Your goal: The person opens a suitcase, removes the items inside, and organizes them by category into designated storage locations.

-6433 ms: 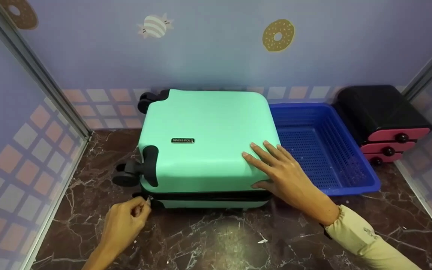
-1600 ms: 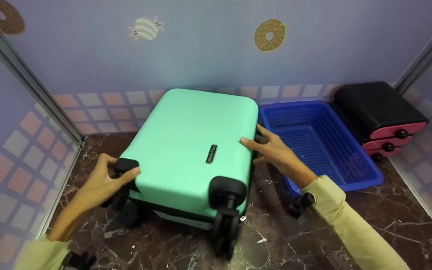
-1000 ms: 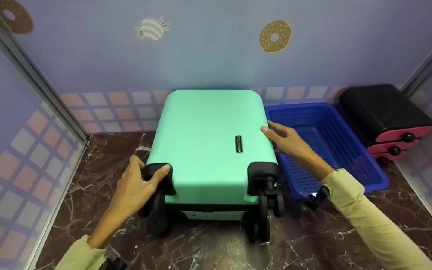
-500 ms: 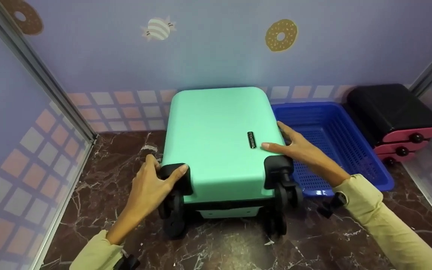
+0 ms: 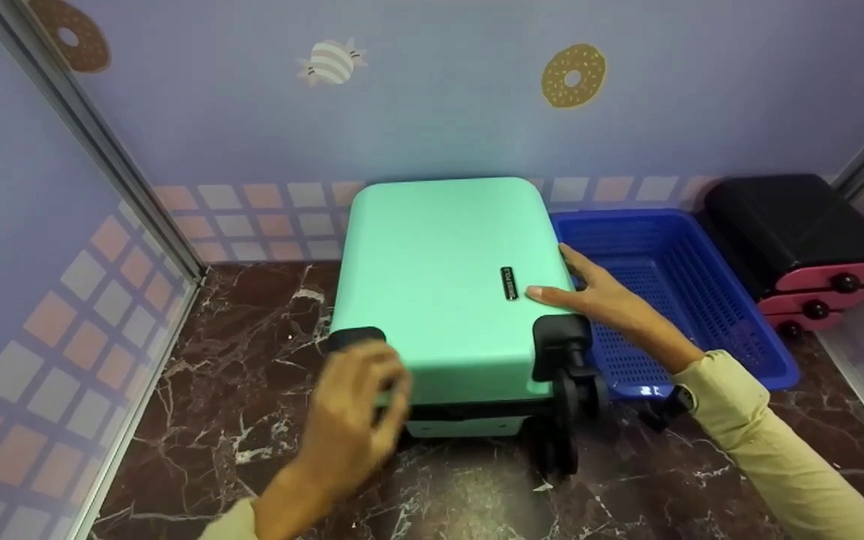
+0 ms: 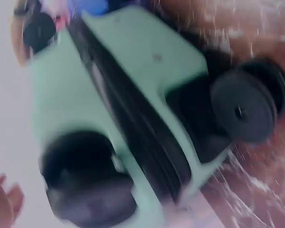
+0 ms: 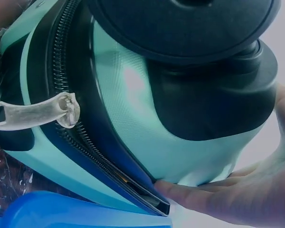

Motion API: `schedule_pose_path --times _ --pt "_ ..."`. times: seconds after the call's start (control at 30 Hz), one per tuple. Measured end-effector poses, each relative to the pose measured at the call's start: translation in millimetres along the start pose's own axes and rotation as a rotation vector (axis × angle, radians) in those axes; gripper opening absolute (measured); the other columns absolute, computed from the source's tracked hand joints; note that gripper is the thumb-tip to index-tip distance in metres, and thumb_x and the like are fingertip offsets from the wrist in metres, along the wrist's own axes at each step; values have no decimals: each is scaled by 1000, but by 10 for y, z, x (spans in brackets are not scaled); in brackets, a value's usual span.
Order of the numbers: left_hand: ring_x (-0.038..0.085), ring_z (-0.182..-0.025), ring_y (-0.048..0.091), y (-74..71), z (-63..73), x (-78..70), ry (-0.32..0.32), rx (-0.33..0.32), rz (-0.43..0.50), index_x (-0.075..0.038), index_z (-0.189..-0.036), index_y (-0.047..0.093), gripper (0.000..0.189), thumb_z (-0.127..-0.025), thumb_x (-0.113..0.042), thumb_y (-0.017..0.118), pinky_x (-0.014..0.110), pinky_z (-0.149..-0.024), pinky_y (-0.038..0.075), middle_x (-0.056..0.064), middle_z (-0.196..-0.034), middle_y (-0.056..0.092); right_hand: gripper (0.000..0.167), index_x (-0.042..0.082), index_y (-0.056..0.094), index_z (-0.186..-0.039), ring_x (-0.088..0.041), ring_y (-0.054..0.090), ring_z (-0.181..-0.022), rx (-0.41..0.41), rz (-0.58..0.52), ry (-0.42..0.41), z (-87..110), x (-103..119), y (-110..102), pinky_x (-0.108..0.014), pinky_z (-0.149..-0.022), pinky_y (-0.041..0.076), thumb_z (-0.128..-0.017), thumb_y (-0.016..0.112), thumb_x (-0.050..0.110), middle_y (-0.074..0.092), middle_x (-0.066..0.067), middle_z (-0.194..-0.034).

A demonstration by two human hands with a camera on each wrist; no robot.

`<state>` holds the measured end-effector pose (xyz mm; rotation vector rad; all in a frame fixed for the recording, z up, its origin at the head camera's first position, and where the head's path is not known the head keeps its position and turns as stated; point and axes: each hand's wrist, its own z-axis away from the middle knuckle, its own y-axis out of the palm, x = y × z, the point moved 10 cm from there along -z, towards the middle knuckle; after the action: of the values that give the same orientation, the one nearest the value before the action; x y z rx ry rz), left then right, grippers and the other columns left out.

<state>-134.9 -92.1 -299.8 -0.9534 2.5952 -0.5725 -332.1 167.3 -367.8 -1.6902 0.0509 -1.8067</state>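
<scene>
A mint-green hard-shell suitcase (image 5: 447, 262) lies flat on the floor, its black wheels (image 5: 571, 390) facing me. Blurred by motion, my left hand (image 5: 353, 409) is in front of the near left corner, fingers loosely bent and holding nothing; in the left wrist view its fingertips (image 6: 14, 197) are apart from the shell. My right hand (image 5: 604, 300) rests on the right edge, thumb on the top and fingers laid along the side. Close to it, the right wrist view shows a metal zipper pull (image 7: 33, 114) on the black zip (image 7: 99, 159), whose teeth part beyond the pull.
A blue perforated basket (image 5: 769, 360) is just right of the suitcase. Beyond it stands a black drawer unit (image 5: 799, 217) with pink fronts and round knobs. A patterned wall (image 5: 447, 90) closes off the back, and dark marble floor (image 5: 252, 360) lies on the left.
The suitcase has been turned from sideways until its wheels face me. In the last half second my left hand has let go of the corner wheel mount and moved right and nearer; the right hand stays.
</scene>
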Motion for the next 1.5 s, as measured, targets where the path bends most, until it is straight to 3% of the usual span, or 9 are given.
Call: schedule_pose_path --times 0.1,0.17,0.27,0.4,0.5,0.63,0.8,1.03,1.5 --pt "19 -92 66 312 131 -436 166 131 152 -4 -103 66 16 -87 -2 71 27 -86 58 6 -102 69 110 17 -4 -169 -40 18 -159 -1 13 11 12 -2 -6 -61 -126 25 -97 70 53 11 -21 -174" --pt "16 -97 69 666 263 -545 62 327 351 -4 -111 68 17 -94 -5 70 25 -90 58 5 -108 72 111 16 -4 -169 -42 22 -158 -2 23 15 23 8 -11 -61 -125 27 -96 71 54 13 -24 -173" --pt "21 -114 70 1300 567 -517 -378 625 740 -2 -131 66 30 -102 -10 66 24 -98 57 9 -128 72 111 13 -1 -169 -43 28 -155 -21 52 16 48 34 -35 -62 -123 31 -96 71 55 18 -26 -171" --pt "37 -134 60 1930 906 -498 -969 748 1173 5 -153 46 52 -105 -7 60 34 -107 54 19 -152 56 106 8 11 -169 -43 36 -152 -76 129 -12 95 109 -61 -60 -119 39 -96 71 56 27 -26 -168" --pt "43 -141 51 2224 963 -574 -1193 748 1369 9 -158 34 58 -106 -4 56 45 -110 52 21 -161 44 101 7 20 -168 -44 40 -149 -112 183 -39 135 177 -51 -60 -115 44 -96 72 56 32 -27 -166" --pt "43 -148 41 2462 953 -673 -1378 696 1500 5 -134 56 28 -108 -4 52 52 -110 52 24 -165 36 104 7 17 -168 -47 40 -148 -105 171 7 158 151 -5 -62 -115 42 -95 70 59 32 -30 -165" --pt "41 -144 50 2615 944 -768 -1518 474 1516 -13 -91 54 20 -109 -3 49 52 -105 56 22 -154 49 111 5 9 -169 -47 42 -147 -67 69 87 170 34 21 -61 -116 42 -94 69 61 30 -31 -165" --pt "38 -121 69 2739 880 -824 -1521 121 1413 4 -128 66 27 -106 -6 54 48 -89 63 22 -138 66 80 14 37 -163 -42 33 -154 -179 206 -150 243 238 -29 -63 -118 38 -100 69 50 29 -18 -170" --pt "42 -101 76 2734 929 -778 -1478 82 1402 6 -122 66 23 -104 -3 55 44 -77 66 23 -113 76 35 13 72 -136 -35 44 -149 -183 382 -583 397 486 17 -59 -119 39 -102 71 23 56 -9 -154"
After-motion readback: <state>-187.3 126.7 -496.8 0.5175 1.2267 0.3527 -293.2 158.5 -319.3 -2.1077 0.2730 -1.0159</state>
